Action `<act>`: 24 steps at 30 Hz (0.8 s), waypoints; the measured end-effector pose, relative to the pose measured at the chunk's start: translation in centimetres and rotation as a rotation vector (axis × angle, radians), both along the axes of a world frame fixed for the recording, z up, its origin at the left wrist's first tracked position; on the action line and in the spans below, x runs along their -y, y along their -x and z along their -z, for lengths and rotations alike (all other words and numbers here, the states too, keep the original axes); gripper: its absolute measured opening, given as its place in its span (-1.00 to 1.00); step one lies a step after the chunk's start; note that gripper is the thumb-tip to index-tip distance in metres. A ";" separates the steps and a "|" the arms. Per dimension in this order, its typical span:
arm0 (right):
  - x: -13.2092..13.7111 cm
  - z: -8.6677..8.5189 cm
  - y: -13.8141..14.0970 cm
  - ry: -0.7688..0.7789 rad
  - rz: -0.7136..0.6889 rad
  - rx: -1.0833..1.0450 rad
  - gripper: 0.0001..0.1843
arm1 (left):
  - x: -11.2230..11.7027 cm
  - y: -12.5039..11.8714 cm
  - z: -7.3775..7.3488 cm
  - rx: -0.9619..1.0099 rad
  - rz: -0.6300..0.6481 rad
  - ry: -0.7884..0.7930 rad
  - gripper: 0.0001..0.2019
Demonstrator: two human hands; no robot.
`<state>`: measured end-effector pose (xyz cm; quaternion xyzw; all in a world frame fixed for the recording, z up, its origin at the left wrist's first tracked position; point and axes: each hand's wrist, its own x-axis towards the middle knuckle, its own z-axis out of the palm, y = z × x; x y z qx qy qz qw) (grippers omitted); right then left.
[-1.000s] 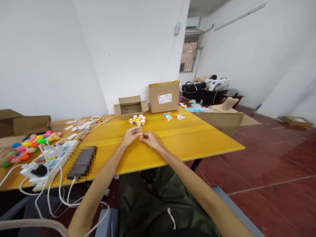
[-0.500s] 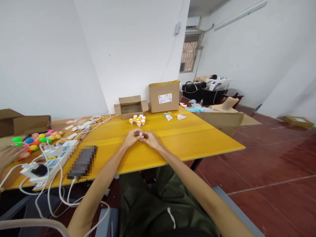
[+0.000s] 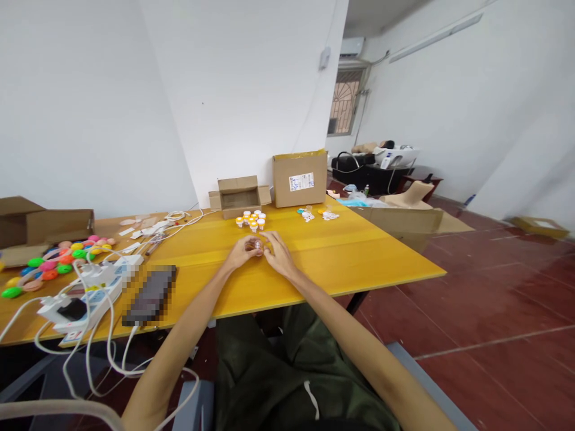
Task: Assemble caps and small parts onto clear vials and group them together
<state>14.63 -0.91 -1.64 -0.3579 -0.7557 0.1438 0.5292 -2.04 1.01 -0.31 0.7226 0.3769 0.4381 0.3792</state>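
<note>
My left hand [image 3: 241, 252] and my right hand [image 3: 277, 252] meet over the middle of the yellow table [image 3: 359, 257]. Both pinch one small item [image 3: 257, 245] between their fingertips; it looks pale with some brown, too small to name. Just beyond the hands stands a cluster of several small white vials with orange caps [image 3: 251, 219].
An open small cardboard box [image 3: 238, 194] and a taller shut box [image 3: 300, 178] stand at the table's far edge. Small coloured parts [image 3: 314, 212] lie right of the vials. At the left are power strips with white cables [image 3: 85, 287], a blurred dark device [image 3: 150, 294] and coloured plastic pieces [image 3: 49, 263].
The orange piece seen between my fingers a second ago no longer shows. Another person's hand at the far left edge has left the view. My hands stayed in place.
</note>
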 end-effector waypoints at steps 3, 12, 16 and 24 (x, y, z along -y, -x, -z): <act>0.4 -0.5 0.1 -0.063 -0.034 0.045 -0.61 | -0.1 0.0 0.2 -0.030 0.015 -0.006 -0.66; 0.1 -0.4 0.0 0.046 0.045 0.062 -0.86 | 0.3 -0.1 0.0 -0.053 0.041 -0.028 -0.63; -0.3 -0.2 -0.1 0.113 0.029 -0.026 -0.88 | 0.0 0.0 -0.1 -0.020 0.005 0.016 -0.62; -1.7 0.5 -0.2 0.306 -0.097 -0.282 -0.87 | 0.4 0.5 -0.7 0.139 -0.081 0.193 -0.58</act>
